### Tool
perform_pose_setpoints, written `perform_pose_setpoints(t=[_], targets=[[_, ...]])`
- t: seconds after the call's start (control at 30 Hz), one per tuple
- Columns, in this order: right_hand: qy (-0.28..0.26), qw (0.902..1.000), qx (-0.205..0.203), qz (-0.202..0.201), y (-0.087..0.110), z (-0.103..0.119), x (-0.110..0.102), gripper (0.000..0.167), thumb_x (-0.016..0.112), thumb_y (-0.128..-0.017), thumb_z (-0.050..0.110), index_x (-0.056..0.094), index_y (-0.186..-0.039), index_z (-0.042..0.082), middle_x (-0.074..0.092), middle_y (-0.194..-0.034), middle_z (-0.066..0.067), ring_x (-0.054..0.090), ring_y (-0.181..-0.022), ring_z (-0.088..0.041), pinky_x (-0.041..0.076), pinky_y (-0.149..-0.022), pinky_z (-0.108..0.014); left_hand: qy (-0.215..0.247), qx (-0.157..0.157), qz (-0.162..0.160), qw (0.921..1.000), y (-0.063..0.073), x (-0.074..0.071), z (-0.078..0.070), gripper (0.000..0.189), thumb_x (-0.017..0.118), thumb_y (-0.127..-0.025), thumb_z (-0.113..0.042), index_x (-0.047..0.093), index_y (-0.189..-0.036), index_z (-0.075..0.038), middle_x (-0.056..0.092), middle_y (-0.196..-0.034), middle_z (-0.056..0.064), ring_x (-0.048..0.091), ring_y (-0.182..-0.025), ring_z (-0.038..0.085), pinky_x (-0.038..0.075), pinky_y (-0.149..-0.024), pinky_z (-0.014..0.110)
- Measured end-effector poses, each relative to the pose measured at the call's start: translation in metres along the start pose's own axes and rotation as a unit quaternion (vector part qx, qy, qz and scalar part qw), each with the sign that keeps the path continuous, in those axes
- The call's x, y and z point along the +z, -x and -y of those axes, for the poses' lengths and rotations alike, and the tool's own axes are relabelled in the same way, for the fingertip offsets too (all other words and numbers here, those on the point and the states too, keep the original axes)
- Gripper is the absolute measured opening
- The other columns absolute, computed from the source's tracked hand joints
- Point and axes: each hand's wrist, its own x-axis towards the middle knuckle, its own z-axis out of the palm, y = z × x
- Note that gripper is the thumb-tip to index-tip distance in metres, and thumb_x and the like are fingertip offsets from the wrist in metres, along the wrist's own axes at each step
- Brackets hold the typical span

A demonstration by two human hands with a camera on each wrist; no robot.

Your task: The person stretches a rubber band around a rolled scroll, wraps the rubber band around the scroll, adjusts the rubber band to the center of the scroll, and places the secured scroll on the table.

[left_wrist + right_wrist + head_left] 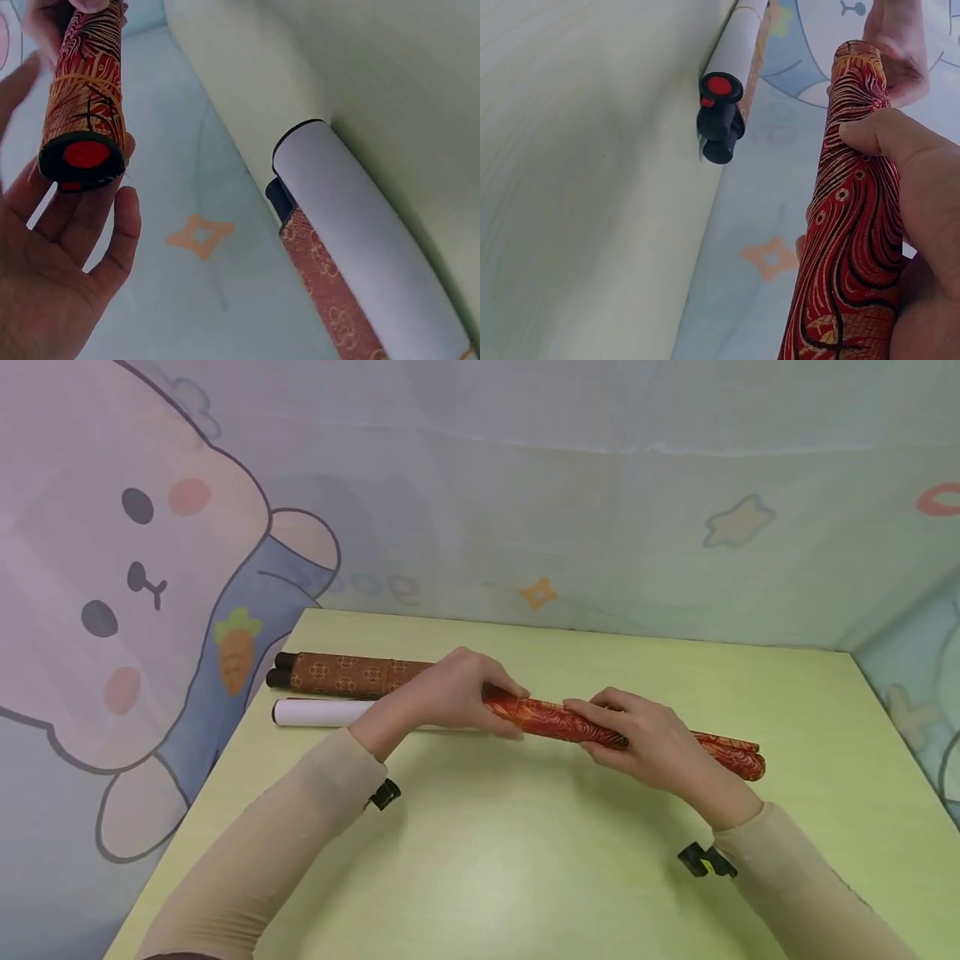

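A red rolled scroll (551,718) with a black and gold swirling pattern is held above the pale table, slanting down to the right in the head view. My right hand (656,743) grips it along its right half, the thumb (874,133) lying across the top. Around its left end is my left hand (457,689). In the left wrist view its fingers (116,247) are loosely extended behind the dark-rimmed end, and the thumb stands apart. A thin yellow cord (86,79) circles the scroll near that end.
Behind my left hand, a brown patterned scroll (337,675) with black knobs (279,678) lies on the table (465,860). Alongside it lies a white roll (315,712) with dark-rimmed ends. A cartoon-printed cloth (525,510) hangs behind the table's back edge.
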Motion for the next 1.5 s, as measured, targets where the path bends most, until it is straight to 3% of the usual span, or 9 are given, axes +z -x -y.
perform_pose_setpoints(t=[0.17,0.33,0.43,0.57,0.8,0.93,1.07,1.37,1.5], targets=[[0.003,1.0,-0.002,-0.006,-0.001,0.0,0.001,0.058,0.089,-0.084,0.01,0.073,-0.139,0.017,0.068,-0.108,-0.003,0.054,-0.072,-0.008,0.05,-0.059,-0.03,0.092,-0.027,-0.016,0.9952,0.0,0.0,0.003,0.026,0.081,-0.094,-0.045,0.085,-0.105,-0.022,0.079,-0.095,-0.01,0.075,-0.08,0.011,0.06,-0.08,0.034],[0.011,0.9997,0.0,-0.021,-0.003,-0.002,0.001,0.059,0.09,-0.082,0.01,0.073,-0.139,0.016,0.068,-0.107,-0.004,0.056,-0.071,-0.01,0.051,-0.058,-0.031,0.109,-0.029,-0.092,0.9894,-0.001,-0.001,0.002,0.021,0.078,-0.098,-0.041,0.076,-0.1,-0.02,0.073,-0.099,-0.007,0.072,-0.09,0.012,0.059,-0.085,0.037],[0.018,0.9996,0.004,-0.022,-0.005,-0.004,-0.001,0.058,0.091,-0.083,0.011,0.073,-0.138,0.016,0.069,-0.106,-0.005,0.058,-0.071,-0.012,0.052,-0.058,-0.033,0.061,-0.013,-0.118,0.991,0.001,-0.003,0.0,0.023,0.078,-0.098,-0.036,0.07,-0.108,-0.017,0.068,-0.11,-0.003,0.067,-0.101,0.014,0.058,-0.087,0.038],[0.025,0.9994,0.01,-0.021,-0.007,-0.008,-0.004,0.057,0.091,-0.083,0.012,0.073,-0.138,0.016,0.069,-0.107,-0.006,0.06,-0.071,-0.013,0.053,-0.059,-0.034,-0.101,0.027,-0.101,0.9893,0.005,-0.005,-0.009,0.037,0.08,-0.096,-0.037,0.073,-0.127,-0.018,0.068,-0.125,-0.003,0.064,-0.111,0.017,0.054,-0.097,0.042],[0.032,0.9992,0.021,-0.012,-0.008,-0.01,-0.007,0.056,0.09,-0.085,0.015,0.073,-0.138,0.016,0.069,-0.107,-0.006,0.06,-0.071,-0.013,0.054,-0.059,-0.035,-0.342,0.054,-0.115,0.9312,0.011,0.003,-0.018,0.051,0.084,-0.092,-0.047,0.072,-0.132,-0.017,0.071,-0.128,0.003,0.066,-0.123,0.027,0.046,-0.114,0.048],[0.034,0.999,0.026,-0.008,-0.008,-0.01,-0.007,0.056,0.09,-0.086,0.016,0.073,-0.139,0.017,0.069,-0.107,-0.006,0.061,-0.072,-0.014,0.055,-0.059,-0.036,-0.406,0.07,-0.146,0.8995,0.012,0.013,-0.015,0.047,0.087,-0.09,-0.045,0.072,-0.125,-0.017,0.073,-0.12,0.002,0.069,-0.118,0.025,0.048,-0.113,0.047],[0.038,0.9989,0.025,-0.008,-0.008,-0.01,-0.006,0.056,0.09,-0.086,0.016,0.073,-0.139,0.017,0.069,-0.107,-0.006,0.061,-0.072,-0.014,0.054,-0.059,-0.036,-0.431,0.091,-0.18,0.8796,0.012,0.021,-0.014,0.044,0.09,-0.087,-0.042,0.074,-0.118,-0.016,0.075,-0.113,0.001,0.071,-0.114,0.024,0.052,-0.11,0.047],[0.036,0.9991,0.012,-0.02,-0.016,-0.006,-0.004,0.054,0.09,-0.085,0.013,0.074,-0.137,0.015,0.07,-0.106,-0.006,0.061,-0.073,-0.015,0.054,-0.058,-0.034,-0.433,0.113,-0.196,0.8728,-0.002,0.034,-0.025,0.042,0.093,-0.084,-0.04,0.073,-0.111,-0.014,0.079,-0.105,0.001,0.076,-0.103,0.02,0.053,-0.108,0.043],[0.044,0.9988,0.007,-0.019,-0.02,-0.006,-0.003,0.053,0.089,-0.086,0.014,0.074,-0.137,0.015,0.07,-0.105,-0.006,0.062,-0.074,-0.016,0.054,-0.058,-0.034,-0.432,0.098,-0.165,0.8812,-0.004,0.034,-0.028,0.049,0.091,-0.086,-0.042,0.07,-0.121,-0.014,0.077,-0.112,0.002,0.075,-0.108,0.022,0.05,-0.112,0.045]])
